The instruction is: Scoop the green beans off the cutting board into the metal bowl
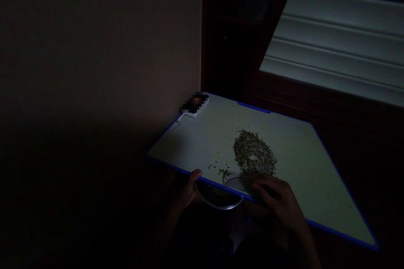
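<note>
Seeds (254, 152) lie in an oval heap on our blue-edged white board (284, 134); our right hand (276, 197), fingers curled together, sits at the heap's near end, and our left hand (188, 189) grips a metal bowl (217, 199) at the board's near edge.

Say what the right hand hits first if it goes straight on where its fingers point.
Going straight, the right hand would probably meet the pale curved rim of a dish first, though the dim light makes depth uncertain.

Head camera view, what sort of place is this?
Probably a dim room in a home: a plain painted wall, a dark wooden frame around a pale ribbed panel, and a blue-edged pale board pushed against the wall.
</note>
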{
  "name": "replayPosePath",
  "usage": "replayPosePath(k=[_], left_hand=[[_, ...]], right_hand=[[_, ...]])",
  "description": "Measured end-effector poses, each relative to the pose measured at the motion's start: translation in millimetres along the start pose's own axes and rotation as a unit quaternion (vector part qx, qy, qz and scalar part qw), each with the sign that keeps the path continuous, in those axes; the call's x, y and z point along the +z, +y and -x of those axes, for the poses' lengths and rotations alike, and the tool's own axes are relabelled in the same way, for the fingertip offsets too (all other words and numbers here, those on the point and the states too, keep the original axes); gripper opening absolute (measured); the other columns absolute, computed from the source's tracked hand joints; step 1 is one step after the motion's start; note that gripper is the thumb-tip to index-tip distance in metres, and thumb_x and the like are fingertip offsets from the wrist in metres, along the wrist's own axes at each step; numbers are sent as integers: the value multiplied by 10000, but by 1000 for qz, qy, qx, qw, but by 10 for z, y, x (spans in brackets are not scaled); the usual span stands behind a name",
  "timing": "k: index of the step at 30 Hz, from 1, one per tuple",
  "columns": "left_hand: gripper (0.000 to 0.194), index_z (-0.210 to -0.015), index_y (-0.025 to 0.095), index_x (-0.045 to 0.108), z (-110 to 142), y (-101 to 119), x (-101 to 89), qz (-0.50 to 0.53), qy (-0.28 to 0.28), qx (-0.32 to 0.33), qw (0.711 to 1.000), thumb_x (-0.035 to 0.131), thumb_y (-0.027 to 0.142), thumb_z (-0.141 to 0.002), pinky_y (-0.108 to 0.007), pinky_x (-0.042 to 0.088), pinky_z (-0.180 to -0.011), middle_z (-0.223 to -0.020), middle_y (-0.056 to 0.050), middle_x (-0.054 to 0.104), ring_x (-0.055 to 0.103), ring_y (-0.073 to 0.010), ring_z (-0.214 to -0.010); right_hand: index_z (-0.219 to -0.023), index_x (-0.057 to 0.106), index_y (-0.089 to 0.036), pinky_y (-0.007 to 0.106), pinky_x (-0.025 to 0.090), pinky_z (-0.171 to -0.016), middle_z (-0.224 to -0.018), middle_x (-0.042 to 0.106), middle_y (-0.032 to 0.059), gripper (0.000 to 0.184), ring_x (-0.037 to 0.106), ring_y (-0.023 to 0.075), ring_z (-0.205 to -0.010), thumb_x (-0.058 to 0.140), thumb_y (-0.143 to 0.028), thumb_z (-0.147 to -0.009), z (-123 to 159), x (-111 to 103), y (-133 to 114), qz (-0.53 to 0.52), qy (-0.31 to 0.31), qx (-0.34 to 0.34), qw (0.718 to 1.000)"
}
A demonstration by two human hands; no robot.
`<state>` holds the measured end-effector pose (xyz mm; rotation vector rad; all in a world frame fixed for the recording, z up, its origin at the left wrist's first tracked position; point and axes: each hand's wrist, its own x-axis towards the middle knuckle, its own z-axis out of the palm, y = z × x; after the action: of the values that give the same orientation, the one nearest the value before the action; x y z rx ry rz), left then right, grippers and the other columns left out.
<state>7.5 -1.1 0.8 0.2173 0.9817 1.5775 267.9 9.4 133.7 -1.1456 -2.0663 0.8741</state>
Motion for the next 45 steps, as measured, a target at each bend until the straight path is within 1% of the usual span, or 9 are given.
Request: replayPosePath(k=[4,8,16,19,22,26,31,40,45], left_hand=[[600,-1324,179,477,-16,-20,-22,6,1,-10,1000,671,254,-762,-372,390,-1058,-1237,-88,646,510,-237,-1247],[605,-1317,190,487,18,37,31,4,-7,3,1000,686,231,-747,-408,386,-1062,-1235,-87,647,521,-272,-1233],[623,-1329,204,478,62,86,91,-13,13,16,1000,687,234,-743,-394,393,-1063,-1293,-70,610,473,-278,-1278],[606,-1311,215,498,65,82,91,-27,33,35,998,691,236,-736,-379,372,-1077,-1312,-58,597,447,-271,-1300],[581,-1287,185,525,88,102,109,-42,40,19,998,697,240,-735,-391,350,-1089,-1270,-85,625,483,-282,-1268],[555,-1279,188,532,99,110,109,-43,44,32,998,689,232,-748,-374,323,-1103,-1267,-80,627,474,-252,-1279],[593,-1302,208,515,65,79,67,-43,24,48,998,700,229,-738,-359,324,-1104,-1273,-59,625,449,-249,-1299],[619,-1342,183,476,40,38,48,-10,11,8,1000,673,230,-757,-366,392,-1062,-1268,-84,626,530,-255,-1225],[618,-1354,201,458,39,46,53,5,8,-1,1000,662,231,-771,-358,404,-1055,-1296,-68,608,511,-251,-1246]], right_hand=[[-851,699,-224,264,483,-707,-855,701,23,154,648,165,-785,587,-317,-901,10,0,28,3,6,-1,1000],[-879,705,-237,278,491,-737,-895,704,24,149,649,171,-824,584,-323,-901,-3,4,49,12,11,-9,1000],[-898,712,-245,311,507,-736,-890,710,33,188,654,189,-828,557,-351,-915,-18,-5,8,7,-16,-14,1000],[-906,710,-241,323,510,-750,-908,715,39,176,657,198,-838,576,-355,-904,-8,0,46,10,6,-3,1000],[-952,706,-245,352,507,-820,-999,717,52,179,656,217,-919,580,-361,-900,-6,10,89,17,32,12,999],[-1006,704,-247,369,500,-874,-1064,709,64,203,647,225,-983,567,-360,-908,-14,17,121,26,29,3,999],[-998,712,-248,352,511,-848,-1052,712,60,206,656,221,-960,564,-360,-909,-23,5,87,41,12,-9,999],[-935,715,-239,323,521,-760,-916,718,51,221,658,201,-851,534,-366,-926,-36,-20,-28,22,-35,-27,999],[-906,722,-235,323,529,-749,-912,727,51,210,672,207,-838,558,-366,-906,-16,-11,52,23,6,-25,999]])
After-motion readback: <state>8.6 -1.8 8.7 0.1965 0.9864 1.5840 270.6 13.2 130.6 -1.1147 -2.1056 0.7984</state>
